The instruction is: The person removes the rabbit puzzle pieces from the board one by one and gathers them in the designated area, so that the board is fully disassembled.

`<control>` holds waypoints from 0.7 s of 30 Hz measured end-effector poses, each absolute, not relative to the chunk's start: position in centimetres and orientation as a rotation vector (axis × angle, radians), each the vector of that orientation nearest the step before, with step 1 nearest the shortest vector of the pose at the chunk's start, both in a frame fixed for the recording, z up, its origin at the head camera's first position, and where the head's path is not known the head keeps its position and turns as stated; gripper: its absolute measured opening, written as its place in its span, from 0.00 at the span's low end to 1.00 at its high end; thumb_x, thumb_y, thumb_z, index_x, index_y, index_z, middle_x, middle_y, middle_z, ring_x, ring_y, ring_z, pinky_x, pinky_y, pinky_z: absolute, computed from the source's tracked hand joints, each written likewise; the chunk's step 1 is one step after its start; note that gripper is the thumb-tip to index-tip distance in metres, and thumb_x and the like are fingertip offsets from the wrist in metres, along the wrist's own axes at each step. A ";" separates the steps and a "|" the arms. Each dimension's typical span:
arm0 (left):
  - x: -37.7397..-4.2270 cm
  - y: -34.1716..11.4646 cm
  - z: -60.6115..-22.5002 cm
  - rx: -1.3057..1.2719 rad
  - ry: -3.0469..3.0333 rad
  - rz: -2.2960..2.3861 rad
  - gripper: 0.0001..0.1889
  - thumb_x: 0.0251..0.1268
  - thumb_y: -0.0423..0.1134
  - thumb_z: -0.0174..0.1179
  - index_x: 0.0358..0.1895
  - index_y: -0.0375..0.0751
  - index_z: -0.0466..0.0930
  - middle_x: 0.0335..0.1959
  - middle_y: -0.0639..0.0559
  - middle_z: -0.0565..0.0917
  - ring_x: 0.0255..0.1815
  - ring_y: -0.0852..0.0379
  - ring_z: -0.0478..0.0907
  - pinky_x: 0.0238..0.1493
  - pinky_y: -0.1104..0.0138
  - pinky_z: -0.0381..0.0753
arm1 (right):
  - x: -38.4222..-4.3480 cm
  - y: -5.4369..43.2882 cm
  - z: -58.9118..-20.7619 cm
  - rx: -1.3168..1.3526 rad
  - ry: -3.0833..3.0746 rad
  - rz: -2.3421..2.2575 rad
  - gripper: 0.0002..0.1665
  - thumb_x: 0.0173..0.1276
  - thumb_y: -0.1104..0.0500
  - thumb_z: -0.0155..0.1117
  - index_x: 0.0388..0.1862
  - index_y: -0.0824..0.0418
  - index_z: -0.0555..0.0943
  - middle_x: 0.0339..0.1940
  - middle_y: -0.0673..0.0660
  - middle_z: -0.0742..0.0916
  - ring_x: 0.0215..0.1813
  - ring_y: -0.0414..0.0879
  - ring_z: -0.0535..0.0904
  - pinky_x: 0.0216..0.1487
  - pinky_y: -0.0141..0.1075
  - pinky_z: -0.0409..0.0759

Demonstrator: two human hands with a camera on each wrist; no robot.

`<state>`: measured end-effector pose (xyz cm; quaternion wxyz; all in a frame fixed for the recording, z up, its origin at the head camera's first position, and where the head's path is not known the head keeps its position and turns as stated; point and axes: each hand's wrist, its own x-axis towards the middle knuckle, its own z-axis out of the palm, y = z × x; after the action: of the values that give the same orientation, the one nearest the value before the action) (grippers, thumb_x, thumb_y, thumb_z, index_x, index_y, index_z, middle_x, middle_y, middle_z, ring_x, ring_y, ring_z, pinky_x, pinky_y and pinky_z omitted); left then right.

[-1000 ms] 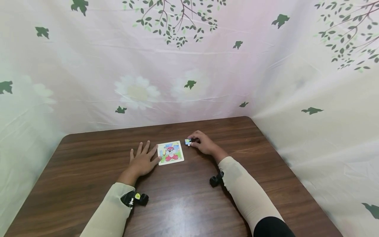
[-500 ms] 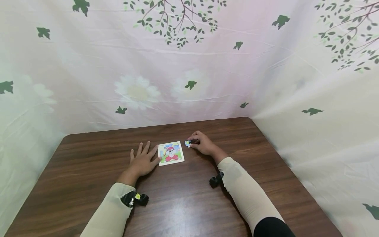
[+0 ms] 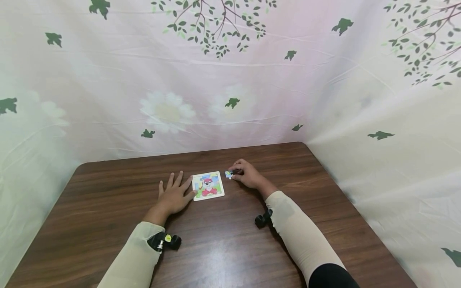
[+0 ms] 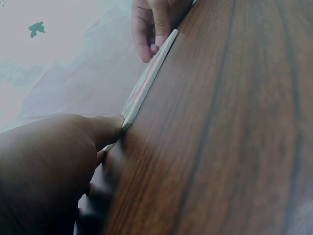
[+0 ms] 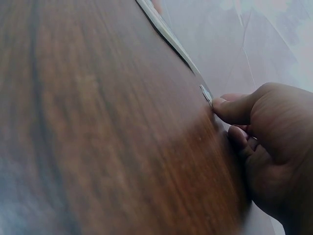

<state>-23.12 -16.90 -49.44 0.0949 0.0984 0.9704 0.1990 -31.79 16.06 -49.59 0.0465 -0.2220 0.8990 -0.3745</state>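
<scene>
A square picture puzzle [image 3: 208, 187] with a pale border shows a pink-and-white cartoon animal. My left hand [image 3: 174, 198] lies with fingers spread on the table; its thumb and index fingertip touch the puzzle's left edge. In the left wrist view the puzzle [image 4: 150, 78] appears edge-on, with the left thumb against its near corner. Just right of the puzzle, my right hand [image 3: 248, 175] pinches a small blue and yellow puzzle piece [image 3: 228, 175]. The right wrist view shows that piece [image 5: 206, 95] edge-on at the thumb tip, apart from the puzzle's edge [image 5: 168, 36].
The brown wooden table [image 3: 216, 248] extends toward the person and to both sides. Behind and beside it hangs a pale curtain [image 3: 201, 88] printed with leaves and flowers, close to the table's far edge. Each wrist wears a small black camera [image 3: 174, 242].
The puzzle piece in my right fingers has turned slightly and dipped a little toward the person. The left hand and the puzzle have stayed in place.
</scene>
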 end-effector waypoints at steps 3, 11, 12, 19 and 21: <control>-23.1 -16.9 -49.5 0.293 2.876 0.601 0.40 0.86 0.66 0.46 0.91 0.54 0.52 0.93 0.38 0.40 0.93 0.28 0.30 0.83 0.24 0.25 | -31.8 16.1 -49.6 -0.667 2.739 -1.165 0.17 0.78 0.63 0.72 0.62 0.59 0.90 0.64 0.61 0.82 0.63 0.56 0.84 0.68 0.51 0.84; -23.1 -16.9 -49.5 0.273 2.869 0.619 0.42 0.84 0.68 0.47 0.91 0.53 0.52 0.93 0.37 0.40 0.93 0.27 0.29 0.83 0.24 0.23 | -32.2 15.8 -50.0 -0.686 2.741 -1.178 0.18 0.77 0.59 0.74 0.63 0.56 0.90 0.63 0.60 0.83 0.61 0.55 0.84 0.67 0.51 0.84; -23.0 -16.9 -49.5 0.270 2.868 0.618 0.41 0.85 0.67 0.47 0.91 0.53 0.52 0.93 0.37 0.40 0.93 0.28 0.29 0.83 0.24 0.23 | -32.2 15.7 -50.0 -0.689 2.738 -1.180 0.18 0.77 0.59 0.75 0.63 0.56 0.90 0.63 0.60 0.83 0.61 0.55 0.84 0.67 0.51 0.84; -22.9 -16.7 -49.5 0.284 2.876 0.594 0.40 0.86 0.66 0.47 0.91 0.54 0.51 0.93 0.37 0.40 0.93 0.27 0.30 0.83 0.23 0.25 | -32.3 14.8 -50.1 -0.680 2.757 -1.227 0.14 0.78 0.60 0.73 0.59 0.60 0.89 0.59 0.60 0.84 0.59 0.52 0.83 0.65 0.47 0.83; -22.9 -16.7 -49.5 0.284 2.879 0.600 0.40 0.86 0.66 0.47 0.91 0.54 0.52 0.93 0.37 0.41 0.93 0.27 0.30 0.83 0.23 0.25 | -32.2 14.4 -49.9 -0.685 2.774 -1.242 0.14 0.78 0.60 0.72 0.59 0.61 0.89 0.59 0.60 0.85 0.60 0.53 0.83 0.66 0.48 0.83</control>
<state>-22.88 -16.70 -49.46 0.0933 0.0958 0.9702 0.2020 -32.24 14.37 -49.93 0.0130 -0.2197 0.8904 -0.3985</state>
